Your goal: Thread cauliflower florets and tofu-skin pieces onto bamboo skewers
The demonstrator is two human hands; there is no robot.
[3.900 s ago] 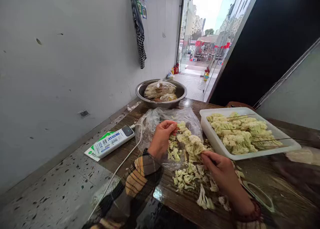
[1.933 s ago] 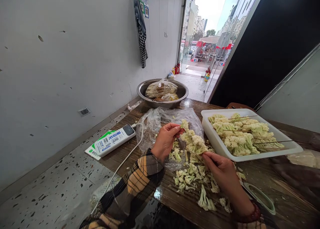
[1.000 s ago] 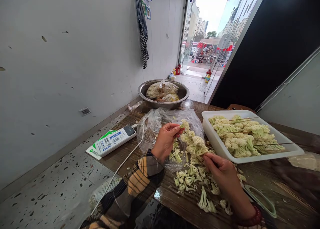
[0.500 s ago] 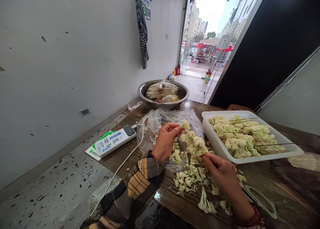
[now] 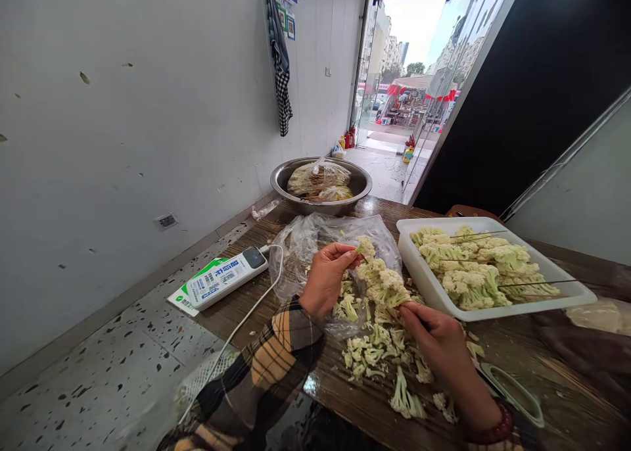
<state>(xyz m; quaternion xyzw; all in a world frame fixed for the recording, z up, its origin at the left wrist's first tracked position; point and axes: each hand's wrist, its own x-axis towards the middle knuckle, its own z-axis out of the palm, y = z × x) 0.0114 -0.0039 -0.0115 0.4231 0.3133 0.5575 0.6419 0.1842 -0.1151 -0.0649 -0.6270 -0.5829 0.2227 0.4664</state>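
Observation:
My left hand [image 5: 326,277] pinches a small cauliflower floret [image 5: 365,246] between thumb and fingers. Just below it, my right hand [image 5: 436,339] grips the lower end of a cauliflower skewer [image 5: 383,284], a row of florets packed closely together. The floret sits at the upper end of that row; most of the stick is hidden by florets and fingers. Loose cauliflower pieces [image 5: 367,354] lie on the table under both hands. To the right, a white plastic tray [image 5: 422,281] holds several cauliflower skewers [image 5: 476,286] with thin dark sticks poking out.
A crumpled clear plastic bag [image 5: 296,247] lies behind my hands. Farther back stands a metal basin [image 5: 320,208] with bagged items. A white power bank [image 5: 229,277] with a cable rests at the table's left edge. A pale green handle [image 5: 515,395] lies beside my right wrist.

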